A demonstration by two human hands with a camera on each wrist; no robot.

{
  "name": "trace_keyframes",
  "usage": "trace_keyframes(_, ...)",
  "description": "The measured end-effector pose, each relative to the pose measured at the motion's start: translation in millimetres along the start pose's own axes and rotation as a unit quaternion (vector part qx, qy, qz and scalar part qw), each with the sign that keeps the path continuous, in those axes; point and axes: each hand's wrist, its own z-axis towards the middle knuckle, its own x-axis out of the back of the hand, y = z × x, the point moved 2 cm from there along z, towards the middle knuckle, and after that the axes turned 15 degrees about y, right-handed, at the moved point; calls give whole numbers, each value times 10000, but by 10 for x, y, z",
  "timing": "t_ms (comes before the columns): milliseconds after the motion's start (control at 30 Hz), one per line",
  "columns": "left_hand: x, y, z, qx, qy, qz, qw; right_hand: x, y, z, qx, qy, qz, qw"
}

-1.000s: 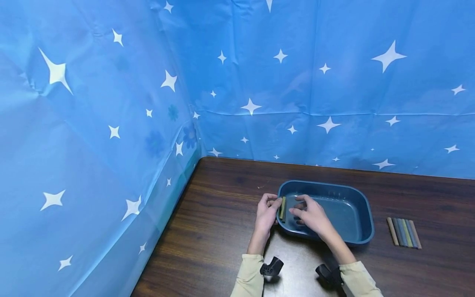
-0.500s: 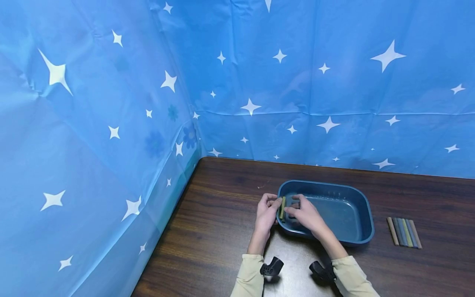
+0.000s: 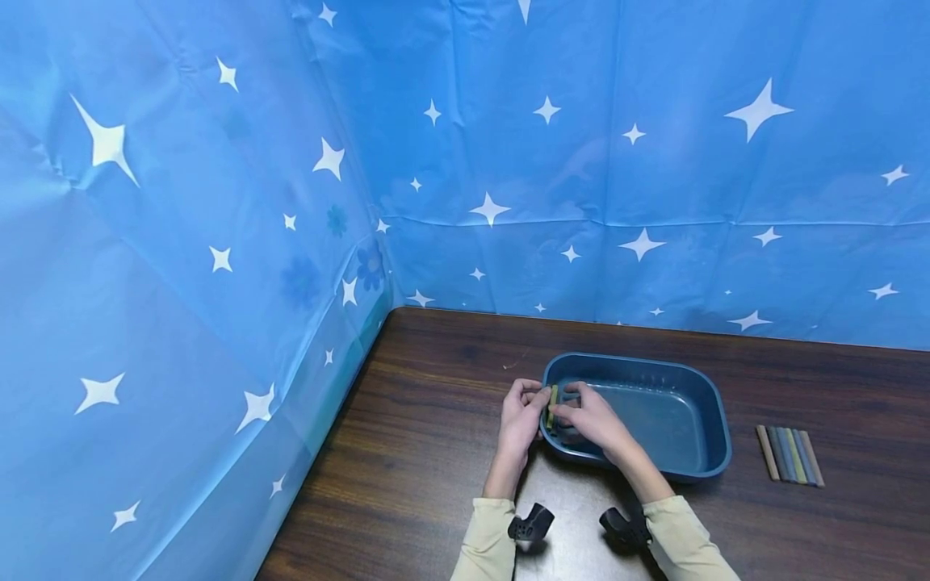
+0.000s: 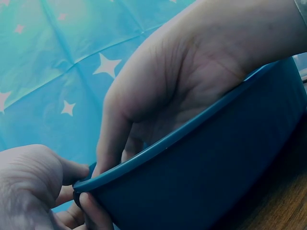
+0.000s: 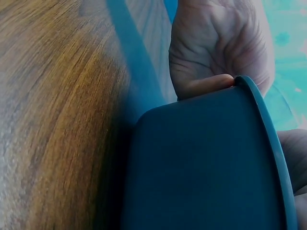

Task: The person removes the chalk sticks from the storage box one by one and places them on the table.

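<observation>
A blue basin [image 3: 657,420] stands on the table. My left hand [image 3: 520,415] grips its left rim; in the left wrist view, the thumb is inside the rim and the fingers are outside. A thin yellow-green stick [image 3: 555,392], perhaps with another beside it, stands or leans against the basin's left inner wall. My right hand [image 3: 592,415] reaches into the basin from the right, with thumb and index finger at this stick. Its fingertips [image 4: 108,163] are partly hidden behind the rim in the left wrist view, so I cannot tell whether they pinch the stick.
Several brown, blue-grey and yellow-green sticks [image 3: 790,456] lie side by side to the right of the basin. Around it is the dark wooden table [image 3: 429,420]. A blue star-patterned sheet [image 3: 538,161] hangs behind and along the left side.
My right hand has moved left inside the basin, from a short gap off the stick to touching it. The left hand and basin have stayed in place.
</observation>
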Motion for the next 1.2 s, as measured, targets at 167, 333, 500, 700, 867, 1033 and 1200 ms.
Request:
trace_keyframes(167, 1, 0, 0, -9, 33, -19, 10000, -23, -2, 18, -91, -19, 146, 9999)
trace_keyframes(333, -3, -8, -2, -19, 77, -70, 9999, -53, -10, 34, -294, -62, 405, 9987)
trace_keyframes(500, -16, -13, -6, 12, 154, -100, 9998, -86, 5, 71, -367, -20, 508, 9980)
trace_keyframes(700, -26, -14, -15, -81, 198, -87, 9997, -109, 37, 126, -134, 125, 198, 9996)
trace_keyframes(867, -19, -11, -9, -12, 204, -56, 9998, -121, 38, 164, 78, 239, -193, 9995)
trace_keyframes(1033, -15, -11, -4, -24, 182, -9, 9998, -122, 17, 185, 357, 396, -661, 9964)
trace_keyframes(1200, -16, -17, -2, -28, 200, -1, 9998, -123, 11, 195, 540, 487, -968, 9926)
